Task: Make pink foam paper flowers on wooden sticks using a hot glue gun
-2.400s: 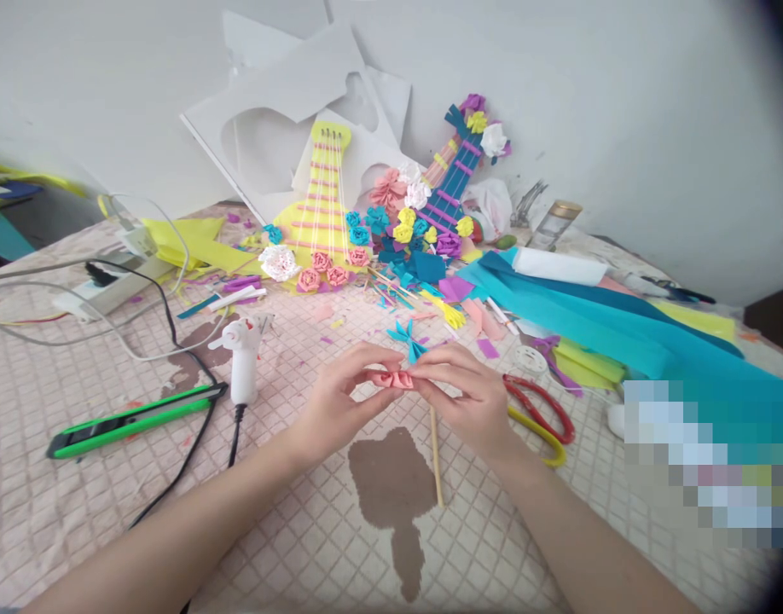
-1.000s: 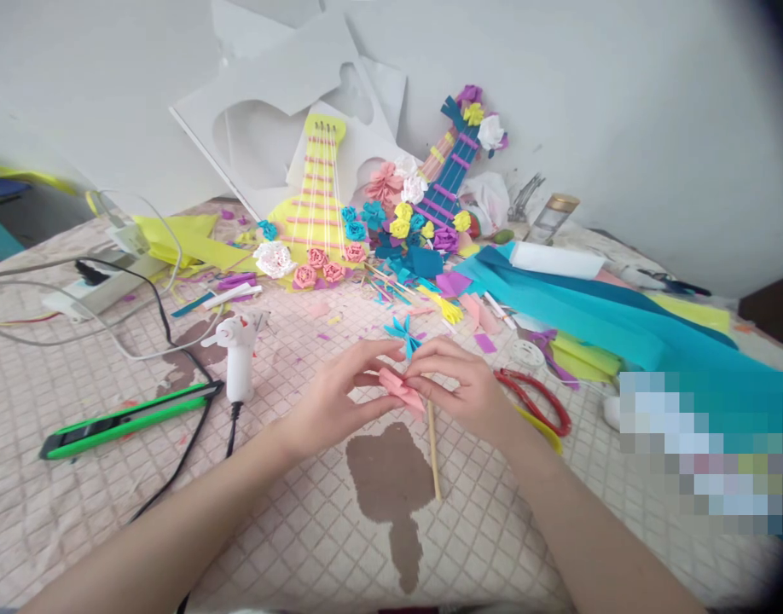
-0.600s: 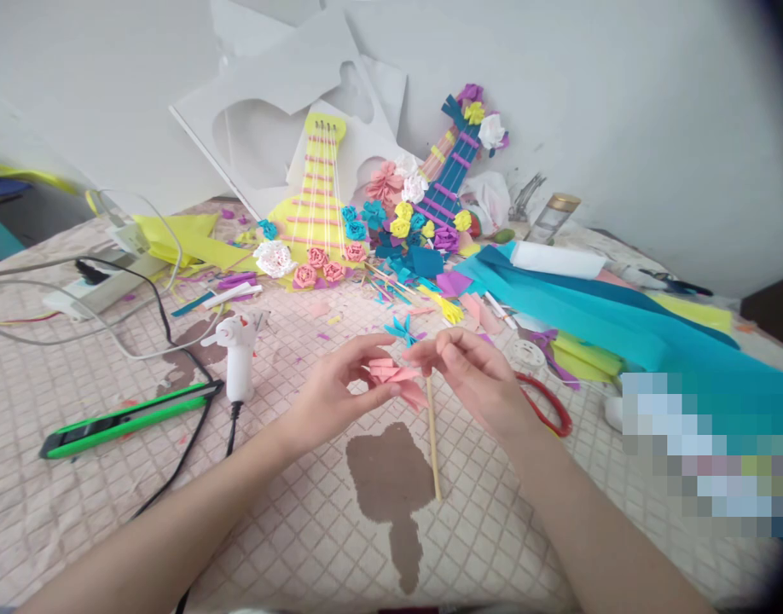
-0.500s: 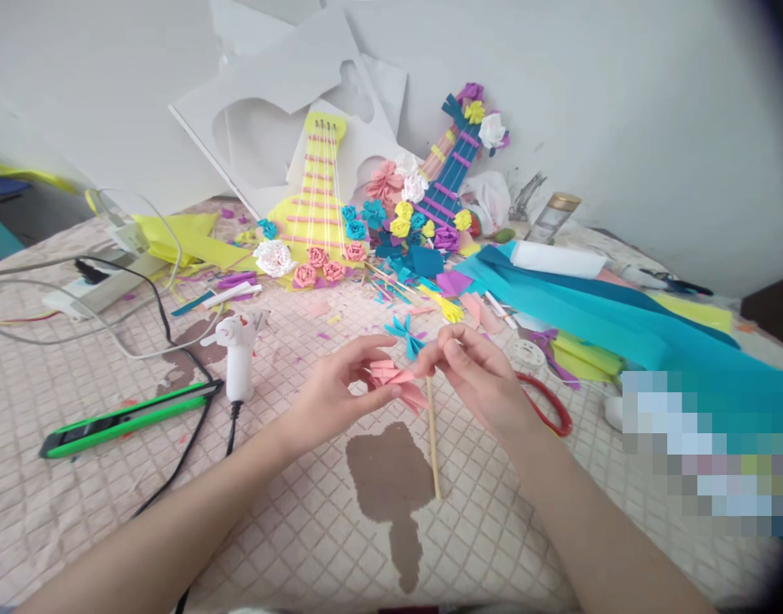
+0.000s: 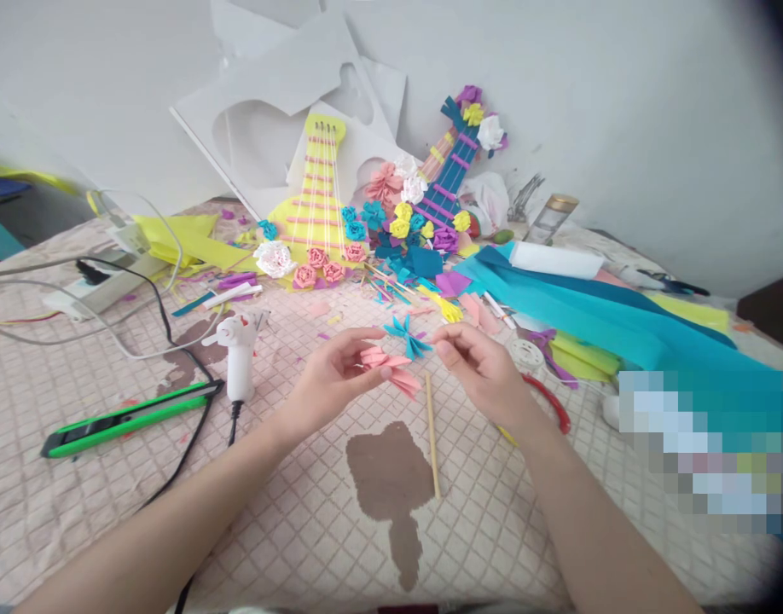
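Note:
My left hand (image 5: 331,375) is closed around a pink folded-paper flower (image 5: 391,368), its pleated petals sticking out past my thumb toward the right. Apart from it, my right hand (image 5: 478,371) is held with thumb and fingers pinched together; whatever may be between them is too small to make out. A blue paper flower (image 5: 408,337) lies on the table just beyond, close to my right fingertips. Between my hands, a thin wooden stick (image 5: 433,443) rests on the quilted cloth. Scissors with a red handle (image 5: 548,401) are partly hidden behind my right wrist.
On the left lie a white glue gun (image 5: 240,358), a green utility knife (image 5: 129,419) and a power strip (image 5: 101,281) with cords. Paper guitars, one yellow (image 5: 321,196) and one blue (image 5: 452,183), lean at the back. Blue crepe paper (image 5: 596,320) spreads over the right side.
My right hand has drawn away from the pink paper flower, its fingers now apart from it. My left hand has shifted slightly left with the flower, uncovering more of the blue one.

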Demonstrator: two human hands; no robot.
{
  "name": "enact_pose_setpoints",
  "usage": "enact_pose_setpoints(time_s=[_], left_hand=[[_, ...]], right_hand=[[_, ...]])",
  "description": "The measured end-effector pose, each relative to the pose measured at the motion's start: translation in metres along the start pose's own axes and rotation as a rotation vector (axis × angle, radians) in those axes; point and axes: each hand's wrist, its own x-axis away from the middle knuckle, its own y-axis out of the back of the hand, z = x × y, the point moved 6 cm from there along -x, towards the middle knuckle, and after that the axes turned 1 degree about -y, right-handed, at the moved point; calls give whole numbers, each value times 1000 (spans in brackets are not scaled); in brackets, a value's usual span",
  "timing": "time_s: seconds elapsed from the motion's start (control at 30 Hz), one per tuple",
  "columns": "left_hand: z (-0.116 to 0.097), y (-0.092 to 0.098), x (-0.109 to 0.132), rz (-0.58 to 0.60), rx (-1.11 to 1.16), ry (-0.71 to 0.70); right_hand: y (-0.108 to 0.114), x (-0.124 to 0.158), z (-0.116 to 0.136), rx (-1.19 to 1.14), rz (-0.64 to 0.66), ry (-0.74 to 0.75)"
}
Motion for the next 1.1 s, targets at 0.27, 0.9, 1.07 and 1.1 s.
enact_pose_setpoints(time_s=[0.27, 0.9, 1.07, 1.1], left_hand=[[-4, -1, 2, -5, -133, -62], [9, 0, 0, -19, -69, 113], [13, 6, -1, -88, 88, 168], [15, 8, -2, -96, 118, 176]], right_hand=[[-12, 1, 3, 149, 190, 68], [-19, -1, -12, -650, 103, -249], [-10, -2, -14, -601, 59, -262], [-9, -1, -15, -575, 57, -264]])
